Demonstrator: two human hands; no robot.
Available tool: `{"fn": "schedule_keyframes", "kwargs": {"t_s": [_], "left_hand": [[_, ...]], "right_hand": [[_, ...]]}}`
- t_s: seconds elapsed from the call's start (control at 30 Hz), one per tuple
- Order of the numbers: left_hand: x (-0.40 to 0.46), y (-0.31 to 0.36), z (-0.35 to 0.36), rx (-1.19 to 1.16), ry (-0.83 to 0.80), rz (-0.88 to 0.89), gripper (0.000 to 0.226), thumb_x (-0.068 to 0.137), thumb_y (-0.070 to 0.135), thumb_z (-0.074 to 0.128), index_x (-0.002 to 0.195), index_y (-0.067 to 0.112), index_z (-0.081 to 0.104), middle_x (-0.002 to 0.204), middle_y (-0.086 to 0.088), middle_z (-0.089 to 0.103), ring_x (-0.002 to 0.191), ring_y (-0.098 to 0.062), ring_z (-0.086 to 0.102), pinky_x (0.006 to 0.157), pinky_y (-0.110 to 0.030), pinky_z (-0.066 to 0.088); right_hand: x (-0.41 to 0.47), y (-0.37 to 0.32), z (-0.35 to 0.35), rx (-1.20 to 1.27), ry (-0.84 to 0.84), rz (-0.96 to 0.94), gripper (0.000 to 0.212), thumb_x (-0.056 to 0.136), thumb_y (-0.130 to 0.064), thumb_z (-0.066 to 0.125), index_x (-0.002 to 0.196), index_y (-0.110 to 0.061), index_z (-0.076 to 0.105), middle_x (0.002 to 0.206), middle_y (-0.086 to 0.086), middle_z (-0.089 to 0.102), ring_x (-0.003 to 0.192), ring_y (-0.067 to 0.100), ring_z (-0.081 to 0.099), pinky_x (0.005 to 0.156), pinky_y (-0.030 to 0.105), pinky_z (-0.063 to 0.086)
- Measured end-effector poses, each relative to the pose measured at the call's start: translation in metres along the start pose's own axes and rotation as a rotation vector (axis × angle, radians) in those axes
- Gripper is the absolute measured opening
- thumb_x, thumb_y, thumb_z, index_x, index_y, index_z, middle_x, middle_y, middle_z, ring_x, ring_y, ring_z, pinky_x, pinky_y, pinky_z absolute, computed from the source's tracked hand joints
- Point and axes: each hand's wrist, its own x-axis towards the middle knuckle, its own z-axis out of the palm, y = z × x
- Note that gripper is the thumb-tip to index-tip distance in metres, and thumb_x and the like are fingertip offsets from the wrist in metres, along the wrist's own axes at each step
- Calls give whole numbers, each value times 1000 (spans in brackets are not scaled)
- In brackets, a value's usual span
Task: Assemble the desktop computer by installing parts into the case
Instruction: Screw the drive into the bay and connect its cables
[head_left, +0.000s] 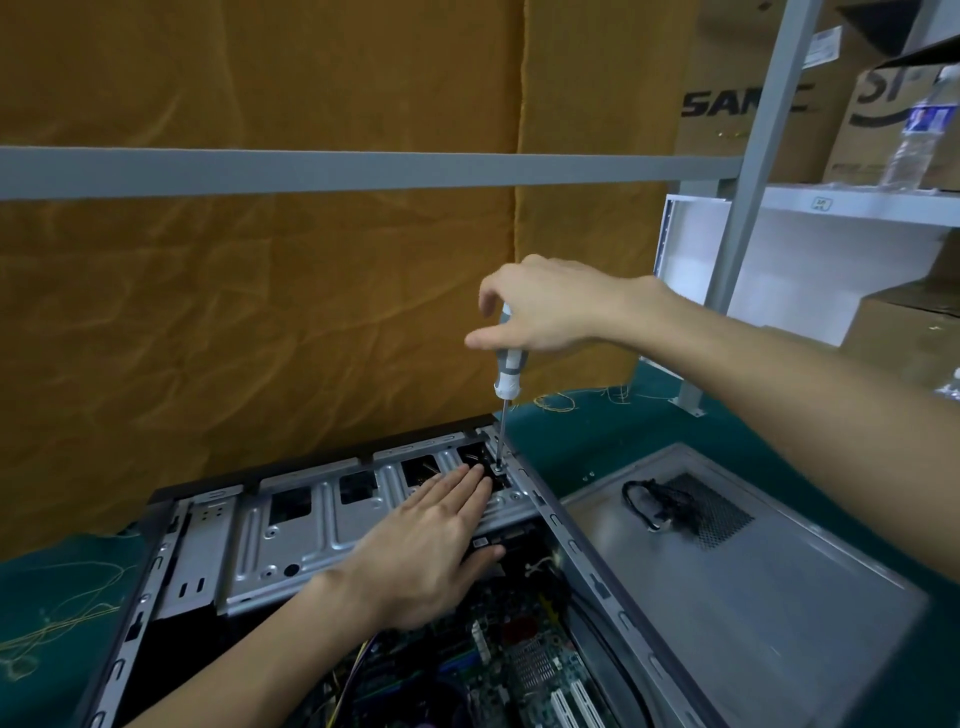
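While your right hand (550, 306) grips the handle of the screwdriver (507, 364), keep the shaft upright so that the tip stays seated in the screw (497, 469) just beyond the fingers (470, 480) of your left hand (426, 545). The right-hand fingers are curled round the top of the handle, with the forefinger lifted slightly clear; the left-hand fingers are straight and together, pressing flat on the drive cage (311, 525) and grasping nothing.

Procedure for this step, as judged from the present position:
- Press down along the shaft axis as you turn. A tilted shaft is likely to let the tip slip out of the screw head.
- Hold the cage flat with the left palm so that its mounting hole stays lined up with the hole beneath it.
- Keep the left fingertips just short of the tip. They lie very near it, and a slip would land on them.
- Stop turning once the screw seats; the sheet metal here looks thin, and its threads may strip.

The case (582, 561) lies open on its side on the green desk (587, 431), directly under both hands. Its frame is dark, and the cage is bare stamped metal with several rectangular cut-outs. Nearer you than the left palm, the motherboard (524, 670) shows its white slots. Beyond the right-hand side of the case, its grey side panel (779, 571) lies flat with a black cable (649, 499) on it.
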Motion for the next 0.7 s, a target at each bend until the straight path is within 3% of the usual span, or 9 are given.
{"fn": "schedule_keyframes", "kwargs": {"t_s": [0.07,0.17,0.23,0.3,0.4,0.47,0.53,0.6,0.7], "left_hand": [[0,1,-1,-3,-9,-2,80,103,66,14,162,18,-7,169,3,-14,154,-10,-18,119,-23,-17],[0,1,-2,-12,-15,-3,80,103,66,16,163,18,-6,169,3,-13,154,-9,-18,120,-23,-16],[-1,1,-3,-10,-11,-1,80,103,66,16,163,18,-6,169,3,-13,154,-9,-17,119,-22,-17],[-1,1,-3,-9,-1,1,80,103,66,17,163,18,-5,169,3,-12,154,-9,-17,117,-21,-19],[-1,1,-3,-4,-4,4,80,103,66,17,163,18,-5,169,3,-12,154,-9,-16,119,-23,-18],[-1,1,-4,-2,-7,2,80,103,66,16,163,17,-5,169,2,-12,154,-10,-16,119,-23,-17],[-1,1,-4,1,-4,0,80,103,66,16,163,17,-5,169,2,-12,154,-10,-16,119,-23,-17],[-1,1,-4,0,-7,-1,80,103,66,16,163,18,-5,169,2,-12,154,-10,-17,119,-23,-18],[-1,2,-5,-7,-15,-2,80,103,66,16,163,17,-6,169,2,-13,154,-10,-17,120,-24,-16]], "right_hand": [[4,-4,-4,6,-88,-6,47,94,-61,59,120,-22,57,93,1,70,76,19,70,61,35,57],[7,-5,-15,168,-300,-15,42,89,-34,76,120,-24,50,92,4,69,61,13,65,45,24,49],[10,-8,-14,132,-303,0,31,92,-33,72,115,-17,57,84,8,76,54,16,68,44,24,49],[14,-12,-12,18,-251,37,39,97,-47,62,106,-9,65,71,6,76,51,20,71,43,25,50],[16,-10,-20,85,-344,50,46,90,-42,74,122,-17,52,88,4,75,69,20,75,47,25,53],[16,-8,-19,143,-340,24,44,91,-30,76,123,-16,50,85,6,75,66,21,75,46,27,53],[16,-9,-14,36,-230,4,37,99,-43,63,113,-9,59,72,6,74,54,21,72,46,30,54],[16,-7,-12,-18,-222,-8,42,97,-51,63,115,-14,55,73,1,72,54,18,70,49,32,56],[16,-4,-19,96,-350,3,42,89,-34,75,120,-20,51,73,0,73,55,16,67,46,25,51]]}}
